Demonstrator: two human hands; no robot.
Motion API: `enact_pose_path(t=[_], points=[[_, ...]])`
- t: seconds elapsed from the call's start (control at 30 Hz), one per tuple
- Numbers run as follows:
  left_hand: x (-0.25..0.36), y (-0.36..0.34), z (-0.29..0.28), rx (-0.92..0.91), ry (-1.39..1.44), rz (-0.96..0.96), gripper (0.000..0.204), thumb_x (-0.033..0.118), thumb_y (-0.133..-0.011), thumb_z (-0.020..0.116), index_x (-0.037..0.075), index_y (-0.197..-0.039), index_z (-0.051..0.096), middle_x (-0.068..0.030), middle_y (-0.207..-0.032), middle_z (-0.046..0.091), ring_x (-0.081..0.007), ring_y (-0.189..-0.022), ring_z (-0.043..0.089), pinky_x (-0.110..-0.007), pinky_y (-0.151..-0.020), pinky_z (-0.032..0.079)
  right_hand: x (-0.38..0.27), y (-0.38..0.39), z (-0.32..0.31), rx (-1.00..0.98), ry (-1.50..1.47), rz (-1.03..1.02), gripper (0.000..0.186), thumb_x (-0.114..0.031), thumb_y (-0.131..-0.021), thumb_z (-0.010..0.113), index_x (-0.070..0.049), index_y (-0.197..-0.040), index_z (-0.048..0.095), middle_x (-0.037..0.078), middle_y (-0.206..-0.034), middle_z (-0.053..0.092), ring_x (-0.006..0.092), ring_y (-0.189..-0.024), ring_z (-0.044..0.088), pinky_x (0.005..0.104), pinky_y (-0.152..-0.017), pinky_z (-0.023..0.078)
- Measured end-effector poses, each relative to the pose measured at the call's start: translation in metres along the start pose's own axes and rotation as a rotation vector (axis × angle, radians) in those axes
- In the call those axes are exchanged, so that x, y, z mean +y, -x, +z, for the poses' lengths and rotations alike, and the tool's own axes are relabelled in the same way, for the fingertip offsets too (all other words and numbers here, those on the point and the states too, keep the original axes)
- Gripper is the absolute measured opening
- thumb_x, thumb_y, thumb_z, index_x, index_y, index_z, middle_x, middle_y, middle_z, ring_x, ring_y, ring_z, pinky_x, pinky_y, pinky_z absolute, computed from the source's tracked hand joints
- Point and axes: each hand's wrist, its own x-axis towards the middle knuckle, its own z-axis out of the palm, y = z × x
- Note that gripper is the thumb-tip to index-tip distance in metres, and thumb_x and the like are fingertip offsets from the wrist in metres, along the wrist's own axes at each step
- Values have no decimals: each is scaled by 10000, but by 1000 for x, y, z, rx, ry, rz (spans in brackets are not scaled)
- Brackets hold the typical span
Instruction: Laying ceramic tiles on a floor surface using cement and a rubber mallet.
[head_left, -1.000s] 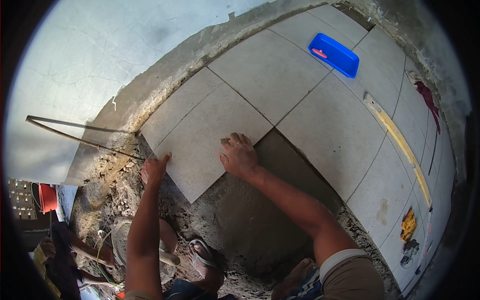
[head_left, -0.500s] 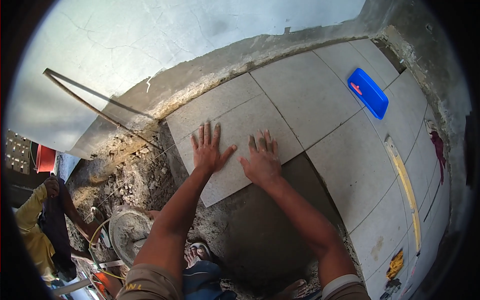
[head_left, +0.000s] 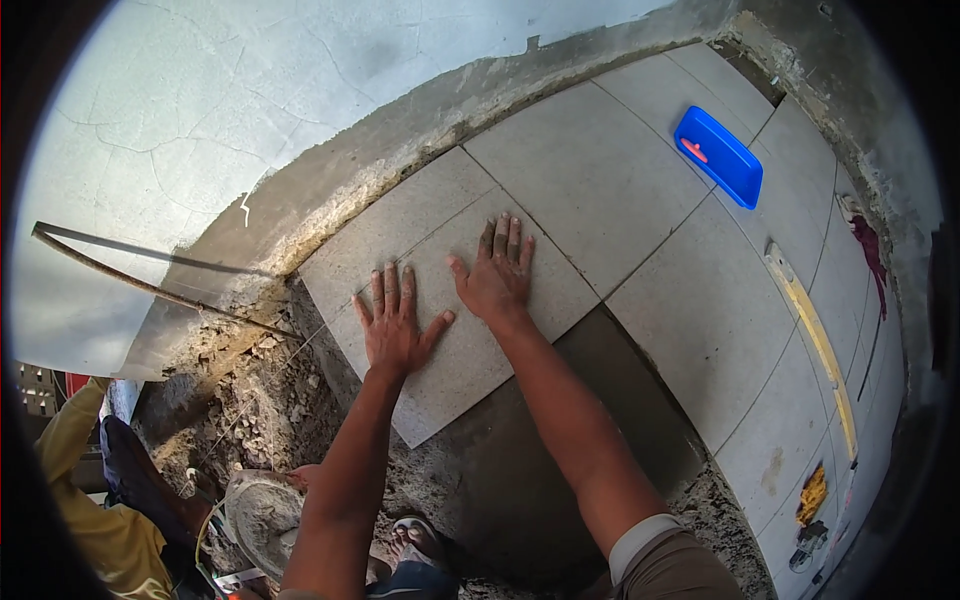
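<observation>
My left hand lies flat with fingers spread on a pale grey floor tile. Farther over on the same tile, my right hand presses down flat, its fingertips grey with dirt. Neither hand grips anything. A thin line crosses the tile near my fingertips; I cannot tell whether it is a string or a joint. Along the near side of the tile is a bed of smooth wet mortar. On the right, the tile borders larger grey tiles.
A blue tray with a pink-red piece inside sits on the far tiles. A long yellow level lies at right, near an orange-yellow rag. Rubble, a bent rod, a mortar bucket and a yellow-sleeved person are at left.
My right hand has moved across the tile, away from its near edge toward the wall. My left hand stays flat on it. The whole view has shifted and turned a little.
</observation>
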Motion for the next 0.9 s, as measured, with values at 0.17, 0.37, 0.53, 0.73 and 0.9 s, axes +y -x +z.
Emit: enact_pose_path(t=[0.17, 0.37, 0.53, 0.73, 0.9], points=[[-12, -1, -1, -6, -45, 29, 1065, 835, -899, 393, 126, -1656, 151, -130, -1729, 91, -351, -1595, 49, -656, -1222, -32, -22, -14, -34, -203, -39, 133, 902, -614, -1009, 411, 60, -1586, 256, 272, -1672, 192, 391, -1580, 97, 559, -1261, 17], [-14, -5, -5, 1, -42, 81, 1081, 826, -893, 427, 108, -1652, 154, -133, -1727, 107, -353, -1593, 60, -650, -1224, -34, -8, -17, -61, 224, -169, -97, 904, -627, -1002, 419, 52, -1581, 275, 264, -1665, 217, 389, -1573, 133, 563, -1260, 33], [-7, -11, -8, -31, -40, 106, 1038, 756, -916, 489, 96, -1650, 168, -161, -1722, 110, -366, -1591, 72, -640, -1228, -10, 24, -2, -16, -77, -24, 29, 919, -637, -988, 449, 36, -1588, 272, 229, -1680, 205, 359, -1579, 120, 558, -1264, 41], [-11, -18, -2, 44, 1, 58, 1187, 845, -818, 536, 74, -1643, 172, -177, -1713, 132, -339, -1593, 78, -597, -1251, 0, 28, 11, -20, -68, -40, 44, 916, -621, -987, 472, 48, -1581, 276, 243, -1673, 212, 372, -1575, 130, 551, -1265, 51], [-15, -62, -9, 33, 21, 0, 1271, 844, -744, 631, 59, -1637, 183, -170, -1710, 153, -327, -1591, 104, -557, -1265, 54, -2, -8, -54, -285, 22, 117, 893, -569, -980, 537, 65, -1564, 302, 263, -1656, 240, 396, -1565, 156, 558, -1260, 70]])
